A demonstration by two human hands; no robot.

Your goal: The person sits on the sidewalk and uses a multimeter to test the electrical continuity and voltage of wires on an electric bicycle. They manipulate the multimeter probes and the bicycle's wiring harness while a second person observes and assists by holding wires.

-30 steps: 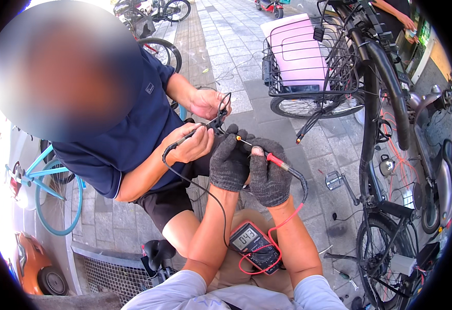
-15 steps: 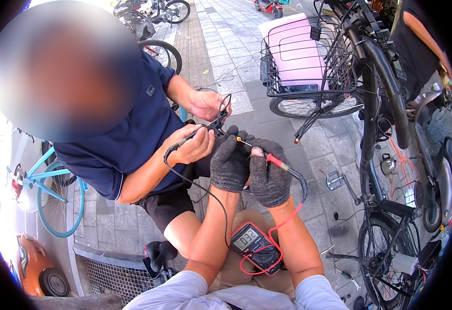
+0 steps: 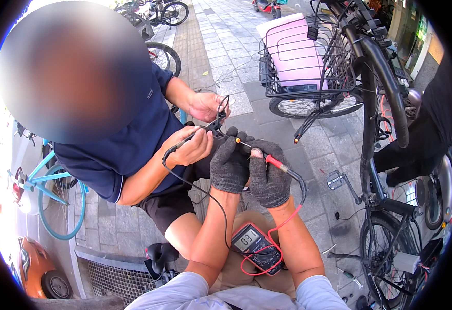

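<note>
Both my hands wear dark grey knit gloves and meet at the middle of the view. My left hand [image 3: 229, 168] closes round a small cable connector with an orange end [image 3: 238, 140]. My right hand [image 3: 268, 175] grips a red test probe [image 3: 276, 162], its metal tip pointing at that orange end; contact is too small to confirm. A multimeter [image 3: 249, 238] with a lit display rests on my lap, with the red lead and a black lead [image 3: 216, 199] running from it. Opposite, a co-worker's hands [image 3: 192, 144] hold the black probe against a black cable end [image 3: 216, 124].
At right stands a bicycle with a wire basket [image 3: 267, 82] holding a pink sheet; loose cables [image 3: 303, 129] hang from it. Its pedal [image 3: 335, 180] juts toward me. Tools [image 3: 350, 276] lie on the paving. Another person's dark-clothed leg [image 3: 411, 139] is beyond the bicycle.
The person beyond the bicycle has moved, and a dark leg now shows lower behind the frame. The multimeter's reading has changed slightly. My hands and the co-worker's stay nearly still.
</note>
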